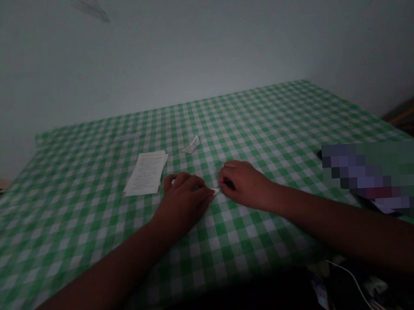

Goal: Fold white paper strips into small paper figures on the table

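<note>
A small piece of white paper (216, 191), apparently folded, lies low over the tablecloth between my hands. My left hand (184, 197) pinches its left end between thumb and forefinger, the other fingers bent and resting near the cloth. At the paper's right end my right hand (245, 183) is curled, with its fingertips closed on the edge. Most of the paper is hidden by my fingers. Beyond my hands stands a folded white paper piece (191, 145). To the left of my left hand lies a stack of printed paper sheets (145, 174), slightly fanned.
A green-and-white checked tablecloth (253, 120) covers the table, which meets a pale wall (201, 44) at the back. On the right lies a flat dark-edged object (371, 183), pixelated over. Below the front edge hangs a white cable (354, 277) among dark items.
</note>
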The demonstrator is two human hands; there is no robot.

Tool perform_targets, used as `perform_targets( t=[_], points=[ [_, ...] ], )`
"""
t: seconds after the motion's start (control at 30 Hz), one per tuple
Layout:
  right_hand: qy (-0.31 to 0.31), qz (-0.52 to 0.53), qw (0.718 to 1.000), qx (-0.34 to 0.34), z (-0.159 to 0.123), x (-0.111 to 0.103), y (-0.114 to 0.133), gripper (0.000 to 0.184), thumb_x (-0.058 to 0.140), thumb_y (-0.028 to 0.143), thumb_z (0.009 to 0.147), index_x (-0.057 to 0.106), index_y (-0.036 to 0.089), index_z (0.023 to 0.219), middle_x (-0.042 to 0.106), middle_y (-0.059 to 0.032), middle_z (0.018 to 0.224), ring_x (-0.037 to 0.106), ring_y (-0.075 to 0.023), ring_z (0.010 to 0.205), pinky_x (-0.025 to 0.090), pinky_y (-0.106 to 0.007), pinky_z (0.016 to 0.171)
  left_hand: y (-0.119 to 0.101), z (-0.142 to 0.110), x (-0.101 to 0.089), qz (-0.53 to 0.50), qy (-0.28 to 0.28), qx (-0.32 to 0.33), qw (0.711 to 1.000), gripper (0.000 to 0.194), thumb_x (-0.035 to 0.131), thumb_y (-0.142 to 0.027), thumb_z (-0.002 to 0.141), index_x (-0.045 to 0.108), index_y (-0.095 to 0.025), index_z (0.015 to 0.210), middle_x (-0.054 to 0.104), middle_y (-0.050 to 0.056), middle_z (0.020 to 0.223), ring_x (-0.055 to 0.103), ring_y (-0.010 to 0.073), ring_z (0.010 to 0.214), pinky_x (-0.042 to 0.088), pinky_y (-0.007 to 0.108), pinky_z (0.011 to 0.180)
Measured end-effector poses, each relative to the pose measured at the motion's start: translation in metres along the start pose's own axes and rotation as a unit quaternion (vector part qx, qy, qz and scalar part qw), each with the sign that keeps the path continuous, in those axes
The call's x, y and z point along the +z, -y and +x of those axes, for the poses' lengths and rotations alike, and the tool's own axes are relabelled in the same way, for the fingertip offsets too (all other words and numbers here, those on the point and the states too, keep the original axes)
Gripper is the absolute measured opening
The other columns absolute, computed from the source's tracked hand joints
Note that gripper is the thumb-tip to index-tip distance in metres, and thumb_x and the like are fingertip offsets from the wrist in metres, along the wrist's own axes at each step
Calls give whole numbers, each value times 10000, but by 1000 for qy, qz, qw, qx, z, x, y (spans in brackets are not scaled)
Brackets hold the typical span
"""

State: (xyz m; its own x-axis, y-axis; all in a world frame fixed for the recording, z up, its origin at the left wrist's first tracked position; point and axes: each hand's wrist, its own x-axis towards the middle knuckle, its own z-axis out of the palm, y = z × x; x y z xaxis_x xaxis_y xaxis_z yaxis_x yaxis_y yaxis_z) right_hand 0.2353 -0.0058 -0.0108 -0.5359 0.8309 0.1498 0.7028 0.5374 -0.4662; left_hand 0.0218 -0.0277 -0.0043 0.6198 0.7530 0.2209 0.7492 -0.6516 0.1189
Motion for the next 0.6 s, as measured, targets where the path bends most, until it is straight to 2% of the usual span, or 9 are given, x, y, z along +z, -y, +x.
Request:
perform_targets(
  t=[0.3,0.47,0.6],
  points=[
    [3,28,1000,-11,1,-6,-3,54,574,169,848,606,174,805,595,-22,818,541,-156,776,390,-300,740,-2,0,0,10,-3,13,1000,179,574,-307,966,749,-270,969,714,42,1054,549,269,1006,335,508,913],
    [9,-1,998,-63,-6,-1,6,35,596,217,867,610,188,881,627,-31,900,559,-184,868,367,-328,786,-3,-1,0,2,-4,8,1000,176,571,-300,965,746,-276,973,718,45,1040,549,263,1001,334,499,915],
    [0,-24,998,-58,-8,6,10,62,612,247,859,593,188,862,625,-31,880,551,-190,862,345,-327,760,-2,0,2,-11,-10,7,1000,164,580,-279,953,743,-275,965,720,36,1026,557,261,990,332,489,898]
  ],
)
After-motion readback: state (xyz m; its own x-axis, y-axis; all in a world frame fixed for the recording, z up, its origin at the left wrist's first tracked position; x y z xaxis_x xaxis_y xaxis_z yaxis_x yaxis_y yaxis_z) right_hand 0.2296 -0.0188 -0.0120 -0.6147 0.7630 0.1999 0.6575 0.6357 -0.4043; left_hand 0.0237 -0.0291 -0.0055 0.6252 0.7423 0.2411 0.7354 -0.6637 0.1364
